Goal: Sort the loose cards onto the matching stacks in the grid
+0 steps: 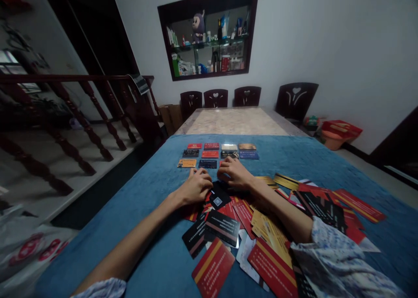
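Note:
My left hand (197, 185) rests on the cloth just below the orange card (187, 163) and the dark blue card (207, 164), fingers bent and slightly apart, with nothing visible in them. Bent over the near edge of the laid-out cards, my right hand (235, 172) has its fingers closed at a red card (221, 163), mostly hidden beneath them. A black card with a square code (218, 198) lies between my wrists. Under and around my forearms spreads a loose pile of overlapping cards, including a black striped card (222, 227) and a red card with a gold stripe (213, 267).
Beyond my hands, several cards lie in neat rows, among them a white card (229, 147) and a blue card (248, 154). A blue cloth (146, 189) covers the near table. Chairs (215, 98) stand at the far end; a railing (81, 78) runs along the left.

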The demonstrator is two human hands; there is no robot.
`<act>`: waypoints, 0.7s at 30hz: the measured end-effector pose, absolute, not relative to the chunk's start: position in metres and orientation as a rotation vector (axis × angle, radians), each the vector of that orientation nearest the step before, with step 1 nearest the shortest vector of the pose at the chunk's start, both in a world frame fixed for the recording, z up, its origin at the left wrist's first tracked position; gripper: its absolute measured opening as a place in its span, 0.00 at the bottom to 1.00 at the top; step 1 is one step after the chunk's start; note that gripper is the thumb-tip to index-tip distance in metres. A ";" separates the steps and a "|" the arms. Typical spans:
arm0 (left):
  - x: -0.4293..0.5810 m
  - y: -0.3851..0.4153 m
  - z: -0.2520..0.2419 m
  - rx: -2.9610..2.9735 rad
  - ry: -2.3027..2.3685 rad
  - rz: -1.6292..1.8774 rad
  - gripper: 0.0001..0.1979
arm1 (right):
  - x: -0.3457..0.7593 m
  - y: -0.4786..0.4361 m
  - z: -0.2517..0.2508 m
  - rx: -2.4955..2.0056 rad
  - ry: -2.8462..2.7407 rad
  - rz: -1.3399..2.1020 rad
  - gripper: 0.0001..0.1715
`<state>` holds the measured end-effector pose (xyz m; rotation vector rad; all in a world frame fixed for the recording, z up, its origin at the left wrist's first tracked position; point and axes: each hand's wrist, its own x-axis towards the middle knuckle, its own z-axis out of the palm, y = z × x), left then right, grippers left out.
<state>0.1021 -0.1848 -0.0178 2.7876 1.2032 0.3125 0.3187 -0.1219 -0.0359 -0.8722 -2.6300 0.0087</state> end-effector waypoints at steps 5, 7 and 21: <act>0.107 -0.187 -0.017 2.792 1.198 0.248 0.13 | 0.318 -0.124 -0.038 -0.878 -2.628 0.020 0.11; 0.108 -0.187 -0.018 2.796 1.197 0.233 0.13 | 0.317 -0.123 -0.039 -0.876 -2.641 0.035 0.11; 0.110 -0.184 -0.031 2.765 1.238 0.233 0.21 | 0.319 -0.116 -0.054 -0.823 -2.633 0.215 0.16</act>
